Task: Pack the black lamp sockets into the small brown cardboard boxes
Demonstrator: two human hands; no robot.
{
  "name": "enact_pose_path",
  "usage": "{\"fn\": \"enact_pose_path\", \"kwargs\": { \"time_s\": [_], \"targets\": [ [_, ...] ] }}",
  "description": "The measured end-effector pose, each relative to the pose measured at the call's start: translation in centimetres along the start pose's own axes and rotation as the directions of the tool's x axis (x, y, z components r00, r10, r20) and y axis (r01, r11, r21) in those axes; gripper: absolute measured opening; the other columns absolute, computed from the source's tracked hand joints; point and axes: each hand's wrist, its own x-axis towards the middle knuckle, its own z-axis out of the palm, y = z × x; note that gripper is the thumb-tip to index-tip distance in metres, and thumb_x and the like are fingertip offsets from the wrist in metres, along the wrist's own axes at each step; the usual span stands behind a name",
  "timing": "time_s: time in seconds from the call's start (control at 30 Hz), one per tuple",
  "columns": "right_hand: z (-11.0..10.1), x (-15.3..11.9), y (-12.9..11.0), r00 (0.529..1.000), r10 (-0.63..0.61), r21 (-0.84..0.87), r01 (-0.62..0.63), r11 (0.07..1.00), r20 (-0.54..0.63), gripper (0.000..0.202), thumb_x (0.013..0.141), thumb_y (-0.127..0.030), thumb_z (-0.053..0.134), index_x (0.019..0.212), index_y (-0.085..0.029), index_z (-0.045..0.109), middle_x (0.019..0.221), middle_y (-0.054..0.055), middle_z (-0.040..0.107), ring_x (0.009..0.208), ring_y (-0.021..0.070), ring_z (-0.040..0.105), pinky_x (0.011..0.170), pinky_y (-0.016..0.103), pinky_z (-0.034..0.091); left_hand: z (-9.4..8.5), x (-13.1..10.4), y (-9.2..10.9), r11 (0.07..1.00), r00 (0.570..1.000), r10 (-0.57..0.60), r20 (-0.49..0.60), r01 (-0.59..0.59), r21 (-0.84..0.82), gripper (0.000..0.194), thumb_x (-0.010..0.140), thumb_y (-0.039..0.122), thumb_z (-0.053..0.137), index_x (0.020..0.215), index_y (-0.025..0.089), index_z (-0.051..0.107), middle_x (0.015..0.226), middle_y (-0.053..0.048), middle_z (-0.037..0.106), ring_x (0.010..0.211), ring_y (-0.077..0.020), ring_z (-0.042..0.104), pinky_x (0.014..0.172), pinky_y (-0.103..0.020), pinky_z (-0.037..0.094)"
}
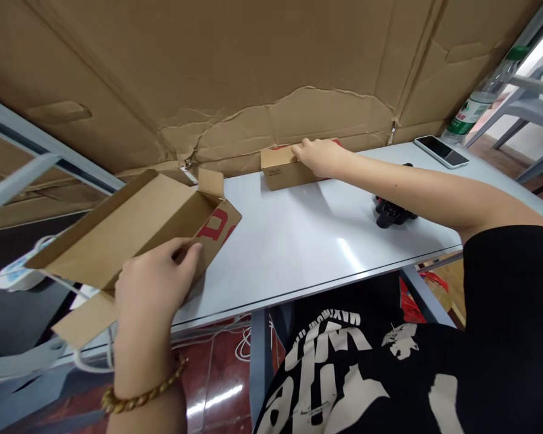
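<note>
In the head view, both hands are occupied. The near side of an open box (215, 234) is gripped by the left hand (156, 286), close to the table's front edge; should that hold be loosened, the box could be tipped over the edge. White cable (93, 369) is seen near a hanging flap, and that flap could be snagged. On the right, a smaller box (283, 175) is clasped from above by the right hand (321, 157), at the back of the table (271, 253); if pressed too hard, its thin card could be dented. A black object (391, 214) is partly covered by the right forearm, and by a low sweep it could be knocked.

And the look of them: plain brown card on both, the open one spread with flaps out and marked in bold red, the smaller seemingly closed, with small dark print on its near side and red at its top edge.
</note>
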Motion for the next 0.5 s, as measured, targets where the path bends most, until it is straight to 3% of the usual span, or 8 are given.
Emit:
{"fn": "enact_pose_path", "kwargs": {
  "time_s": [0.13, 0.27, 0.4, 0.5],
  "targets": [
    [0.8, 1.5, 1.0, 1.0, -0.001, -0.009, 0.0, 1.0, -0.027, 0.067, 0.097, 0.004, 0.051, 0.162, -0.009, 0.058, 0.152, 0.026, 0.072, 0.124, 0.039, 0.078, 0.096, 0.044, 0.057, -0.8, -1.9, 1.1, 0.984, 0.997, 0.076, 0.0, -0.075, -0.163, 0.037, 0.099, 0.063, 0.066, 0.092, 0.033, 0.086, 0.085, -0.008, 0.088, 0.089, -0.045, 0.082, 0.084, -0.061, 0.059],
    [1.0, 2.2, 2.3, 0.999, -0.027, 0.024, 0.028, 0.999, -0.038, 0.057, 0.103, -0.011, 0.06, 0.159, -0.011, 0.061, 0.15, 0.024, 0.073, 0.125, 0.0411, 0.077, 0.093, 0.044, 0.057, -1.0, -3.1, 2.6, 0.925, 0.975, 0.224, 0.004, -0.211, -0.316, 0.032, 0.099, 0.062, 0.071, 0.086, 0.036, 0.084, 0.086, 0.0, 0.089, 0.075, -0.0331, 0.082, 0.076, -0.049, 0.06],
    [-0.6, 0.9, 3.4, 0.997, -0.031, 0.135, 0.04, 0.99, -0.07, 0.044, 0.108, -0.028, 0.065, 0.149, -0.013, 0.068, 0.148, 0.025, 0.073, 0.129, 0.0453, 0.074, 0.098, 0.05, 0.059, 0.2, -3.9, 4.4, 0.814, 0.888, 0.458, -0.026, -0.431, -0.389, 0.031, 0.108, 0.054, 0.069, 0.095, 0.032, 0.086, 0.093, -0.002, 0.089, 0.081, -0.0287, 0.083, 0.072, -0.042, 0.059],
    [-3.4, -3.1, 2.9, 0.967, -0.02, 0.254, 0.087, 0.963, -0.255, 0.032, 0.114, -0.031, 0.058, 0.139, -0.016, 0.071, 0.141, 0.021, 0.075, 0.127, 0.041, 0.075, 0.101, 0.051, 0.059, 1.4, -4.2, 6.2, 0.746, 0.823, 0.567, -0.037, -0.532, -0.4, 0.03, 0.114, 0.044, 0.066, 0.099, 0.03, 0.087, 0.095, -0.003, 0.087, 0.082, -0.0274, 0.082, 0.074, -0.042, 0.061]
  ]
}}
